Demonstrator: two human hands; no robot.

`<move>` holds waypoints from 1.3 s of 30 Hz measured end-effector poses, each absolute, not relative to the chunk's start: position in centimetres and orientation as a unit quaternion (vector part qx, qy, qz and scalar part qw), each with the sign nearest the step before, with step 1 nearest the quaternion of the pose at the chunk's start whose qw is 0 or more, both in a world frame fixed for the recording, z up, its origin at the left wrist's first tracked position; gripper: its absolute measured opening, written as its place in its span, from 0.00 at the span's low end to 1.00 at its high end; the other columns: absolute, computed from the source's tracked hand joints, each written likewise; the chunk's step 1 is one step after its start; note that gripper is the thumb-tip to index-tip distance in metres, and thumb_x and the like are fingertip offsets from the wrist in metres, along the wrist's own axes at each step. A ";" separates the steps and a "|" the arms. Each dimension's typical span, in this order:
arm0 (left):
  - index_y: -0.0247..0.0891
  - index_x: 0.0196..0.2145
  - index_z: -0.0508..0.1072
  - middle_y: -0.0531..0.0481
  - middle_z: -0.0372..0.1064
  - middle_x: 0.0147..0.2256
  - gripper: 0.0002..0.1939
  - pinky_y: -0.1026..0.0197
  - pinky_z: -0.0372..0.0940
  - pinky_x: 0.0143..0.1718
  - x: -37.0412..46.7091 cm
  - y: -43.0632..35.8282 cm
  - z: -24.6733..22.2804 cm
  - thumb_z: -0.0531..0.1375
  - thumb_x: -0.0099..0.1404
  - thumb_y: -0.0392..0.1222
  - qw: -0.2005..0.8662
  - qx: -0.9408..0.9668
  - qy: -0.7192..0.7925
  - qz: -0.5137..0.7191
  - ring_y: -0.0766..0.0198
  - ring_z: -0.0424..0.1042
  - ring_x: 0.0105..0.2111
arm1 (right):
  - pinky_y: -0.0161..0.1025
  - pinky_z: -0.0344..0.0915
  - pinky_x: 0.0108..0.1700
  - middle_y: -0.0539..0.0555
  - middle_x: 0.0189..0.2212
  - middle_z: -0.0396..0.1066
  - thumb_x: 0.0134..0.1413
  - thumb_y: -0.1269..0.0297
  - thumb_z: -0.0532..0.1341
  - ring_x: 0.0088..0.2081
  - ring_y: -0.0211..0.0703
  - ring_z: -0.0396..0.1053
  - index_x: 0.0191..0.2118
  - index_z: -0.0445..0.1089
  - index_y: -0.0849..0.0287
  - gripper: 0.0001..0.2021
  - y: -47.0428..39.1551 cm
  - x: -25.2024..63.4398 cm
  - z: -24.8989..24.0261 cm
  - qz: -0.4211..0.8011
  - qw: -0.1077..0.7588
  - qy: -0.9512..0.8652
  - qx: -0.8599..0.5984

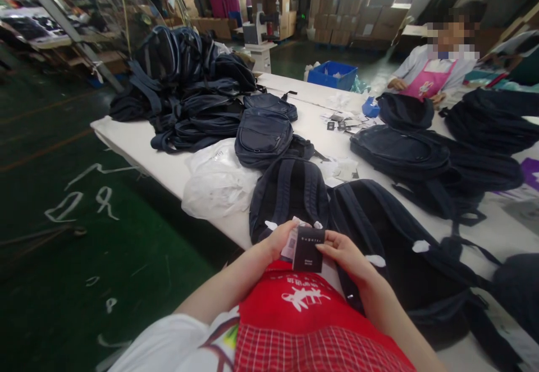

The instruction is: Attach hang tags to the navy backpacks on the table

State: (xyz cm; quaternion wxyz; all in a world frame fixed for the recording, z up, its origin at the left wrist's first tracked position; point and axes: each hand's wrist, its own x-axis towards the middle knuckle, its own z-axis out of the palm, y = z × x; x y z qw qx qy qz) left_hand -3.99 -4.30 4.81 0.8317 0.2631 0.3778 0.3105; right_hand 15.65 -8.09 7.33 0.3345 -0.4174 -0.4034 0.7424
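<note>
A black card tag with small pale print is held upright over the red apron. My right hand pinches its right edge between thumb and fingers. On its other side, my left hand has its fingers closed on a white printed label, which is partly behind the black tag. Just beyond both hands lies a dark blue backpack, straps up, at the table edge. Another dark backpack lies to the right, with white bits on its straps.
The white table carries a backpack pile, a clear plastic bag, scattered tags and more backpacks. A person in a pink apron is across the table, near a blue bin.
</note>
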 end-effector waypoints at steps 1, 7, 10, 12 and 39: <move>0.32 0.38 0.73 0.47 0.73 0.27 0.25 0.62 0.66 0.31 -3.9 -4.3 4.8 0.51 0.66 0.59 0.830 0.254 0.383 0.316 0.63 0.72 0.25 | 0.43 0.68 0.43 0.55 0.33 0.77 0.46 0.58 0.70 0.35 0.44 0.75 0.41 0.72 0.61 0.17 -8.4 15.2 7.2 0.748 0.321 -0.413 -0.409; 0.32 0.41 0.73 0.46 0.73 0.29 0.32 0.62 0.66 0.31 -3.9 -4.6 5.3 0.51 0.63 0.67 0.827 0.256 0.392 0.311 0.64 0.72 0.26 | 0.43 0.70 0.39 0.53 0.29 0.77 0.42 0.55 0.72 0.31 0.44 0.74 0.35 0.73 0.60 0.17 -8.6 13.5 5.6 0.710 0.363 -0.408 -0.443; 0.34 0.44 0.72 0.45 0.74 0.34 0.33 0.59 0.67 0.36 -4.2 -4.9 6.1 0.57 0.58 0.68 0.797 0.354 0.378 0.311 0.61 0.73 0.31 | 0.45 0.71 0.38 0.53 0.30 0.77 0.39 0.54 0.72 0.32 0.46 0.74 0.35 0.73 0.59 0.18 -8.4 13.1 5.1 0.696 0.392 -0.387 -0.460; 0.35 0.46 0.72 0.45 0.74 0.39 0.29 0.57 0.67 0.42 -4.6 -5.0 7.0 0.63 0.56 0.62 0.737 0.487 0.367 0.292 0.59 0.73 0.37 | 0.45 0.72 0.37 0.53 0.30 0.77 0.39 0.54 0.72 0.32 0.46 0.74 0.35 0.74 0.58 0.18 -8.3 13.0 5.0 0.687 0.405 -0.389 -0.461; 0.35 0.44 0.72 0.45 0.76 0.39 0.13 0.60 0.68 0.46 -5.9 -4.3 8.6 0.56 0.66 0.45 0.638 0.695 0.299 0.140 0.60 0.76 0.40 | 0.41 0.65 0.39 0.46 0.20 0.52 0.52 0.59 0.63 0.26 0.37 0.57 0.24 0.65 0.55 0.11 -4.4 16.6 11.6 0.755 0.521 -0.260 -0.302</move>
